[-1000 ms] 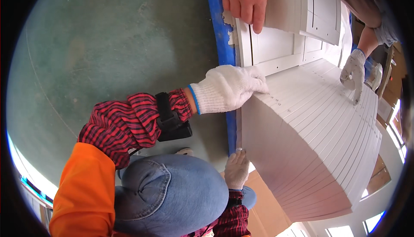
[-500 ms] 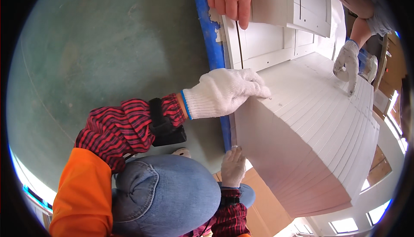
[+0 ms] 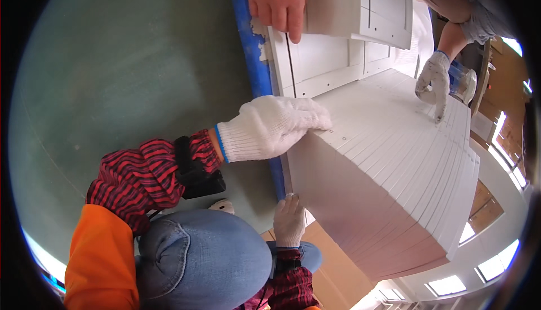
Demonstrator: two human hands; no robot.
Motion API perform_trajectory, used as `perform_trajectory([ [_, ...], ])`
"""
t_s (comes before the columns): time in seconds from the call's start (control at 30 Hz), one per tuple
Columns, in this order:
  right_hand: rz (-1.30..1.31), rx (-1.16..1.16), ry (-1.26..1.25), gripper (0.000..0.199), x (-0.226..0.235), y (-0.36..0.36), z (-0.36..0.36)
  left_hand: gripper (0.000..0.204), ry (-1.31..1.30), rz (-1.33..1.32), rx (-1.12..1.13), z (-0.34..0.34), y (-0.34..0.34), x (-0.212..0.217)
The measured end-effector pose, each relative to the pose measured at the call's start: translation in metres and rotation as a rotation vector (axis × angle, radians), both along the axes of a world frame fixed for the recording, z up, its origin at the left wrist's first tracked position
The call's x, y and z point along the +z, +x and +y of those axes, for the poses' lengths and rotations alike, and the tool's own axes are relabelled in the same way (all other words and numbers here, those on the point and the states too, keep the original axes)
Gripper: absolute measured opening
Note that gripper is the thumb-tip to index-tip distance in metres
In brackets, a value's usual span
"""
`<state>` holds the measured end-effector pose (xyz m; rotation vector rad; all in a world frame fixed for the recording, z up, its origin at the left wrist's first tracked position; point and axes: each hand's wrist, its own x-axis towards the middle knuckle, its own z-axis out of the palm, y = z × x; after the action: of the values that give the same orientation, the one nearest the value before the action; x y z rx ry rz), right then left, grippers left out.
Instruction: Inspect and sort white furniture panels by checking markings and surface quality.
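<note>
A thick stack of white panels (image 3: 394,141) stands on edge to my right, its boards packed face to face. My left hand (image 3: 273,127), in a white knit glove, lies over the top corner of the nearest panel with its fingers stretched out together; the thumb is hidden. Lower down, my gloved right hand (image 3: 289,222) rests with flat fingers at the bottom corner of that panel, beside the blue edge. Across the stack, another person's gloved hand (image 3: 433,84) touches the panel tops with a pointing finger. A bare hand (image 3: 280,3) of a person rests near the white framed panels.
White framed door panels (image 3: 327,65) with dark grooves lie beyond the stack. A blue strip (image 3: 248,45) with torn patches borders the green floor (image 3: 124,67). Brown cardboard (image 3: 332,259) lies under the stack. My jeans-covered knee (image 3: 208,253) is close to the right hand.
The whole view has shifted, so the scene sits further left. My left hand's fingers look straighter over the panel corner. The co-worker's gloved finger stays on the stack.
</note>
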<state>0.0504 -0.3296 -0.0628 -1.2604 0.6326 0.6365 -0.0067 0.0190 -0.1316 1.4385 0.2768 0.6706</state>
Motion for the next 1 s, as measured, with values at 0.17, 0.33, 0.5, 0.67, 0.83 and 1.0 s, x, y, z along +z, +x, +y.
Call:
perform_trajectory([
  [0.17, -0.034, 0.037, 0.007, 0.027, -0.001, -0.001, 0.003, 0.029, -0.003, -0.024, -0.013, 0.005, 0.000, 0.002],
  [0.33, -0.085, 0.257, 0.164, 0.027, 0.000, -0.003, 0.004, 0.027, -0.020, -0.035, -0.027, 0.005, 0.002, 0.000],
  [0.5, -0.007, 0.049, -0.013, 0.026, 0.000, -0.002, 0.005, 0.026, -0.083, -0.059, -0.028, 0.004, 0.002, -0.002],
  [0.67, -0.015, 0.017, -0.035, 0.026, 0.001, -0.003, 0.007, 0.026, -0.135, -0.084, -0.089, 0.007, 0.002, -0.003],
  [0.83, -0.023, 0.038, -0.083, 0.026, 0.001, -0.002, 0.004, 0.027, -0.129, -0.083, -0.089, 0.007, 0.002, -0.003],
  [1.0, 0.003, 0.005, -0.023, 0.028, -0.001, -0.001, -0.001, 0.029, -0.194, -0.065, 0.015, -0.003, -0.007, 0.007],
])
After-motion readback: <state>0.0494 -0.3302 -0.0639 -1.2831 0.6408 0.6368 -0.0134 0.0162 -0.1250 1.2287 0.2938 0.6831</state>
